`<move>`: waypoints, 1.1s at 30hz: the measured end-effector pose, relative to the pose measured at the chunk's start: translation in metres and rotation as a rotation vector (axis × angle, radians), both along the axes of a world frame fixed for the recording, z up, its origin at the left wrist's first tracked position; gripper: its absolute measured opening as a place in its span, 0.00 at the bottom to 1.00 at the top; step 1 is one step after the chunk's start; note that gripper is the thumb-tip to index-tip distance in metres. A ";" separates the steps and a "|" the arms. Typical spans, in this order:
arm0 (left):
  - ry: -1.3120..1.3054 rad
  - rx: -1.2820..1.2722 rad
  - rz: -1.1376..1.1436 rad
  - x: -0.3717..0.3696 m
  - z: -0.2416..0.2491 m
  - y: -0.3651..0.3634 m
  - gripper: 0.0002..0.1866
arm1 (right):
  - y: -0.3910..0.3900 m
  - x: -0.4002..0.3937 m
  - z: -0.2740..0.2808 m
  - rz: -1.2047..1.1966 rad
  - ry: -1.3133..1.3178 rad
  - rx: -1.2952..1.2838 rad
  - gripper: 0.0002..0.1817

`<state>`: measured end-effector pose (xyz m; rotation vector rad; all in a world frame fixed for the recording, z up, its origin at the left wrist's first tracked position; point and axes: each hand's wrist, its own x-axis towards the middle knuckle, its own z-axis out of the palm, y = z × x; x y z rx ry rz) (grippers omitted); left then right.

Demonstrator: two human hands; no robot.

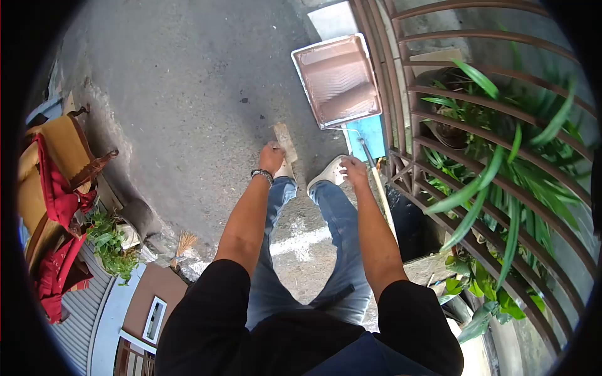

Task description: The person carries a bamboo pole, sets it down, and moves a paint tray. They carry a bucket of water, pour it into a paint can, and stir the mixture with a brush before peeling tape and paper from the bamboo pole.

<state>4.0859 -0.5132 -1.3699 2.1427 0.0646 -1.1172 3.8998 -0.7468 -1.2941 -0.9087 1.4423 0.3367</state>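
My left hand, with a bracelet at the wrist, is closed on a worn flat wooden piece above my left shoe. Over my right shoe, my right hand has its fingers slightly spread and seems to hold nothing. Just right of that hand runs the long pale pole of a paint roller. The roller's end reaches a tray of brown paint, which lies on the ground with a blue sheet by its lower edge.
A brown metal fence with potted plants behind it runs along the right. At the left are a chair with red cloth, a leafy plant and a straw brush. Grey pavement lies ahead.
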 end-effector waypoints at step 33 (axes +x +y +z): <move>0.097 0.001 -0.111 0.055 -0.207 -0.145 0.07 | 0.012 0.048 -0.211 -0.559 -0.134 0.139 0.13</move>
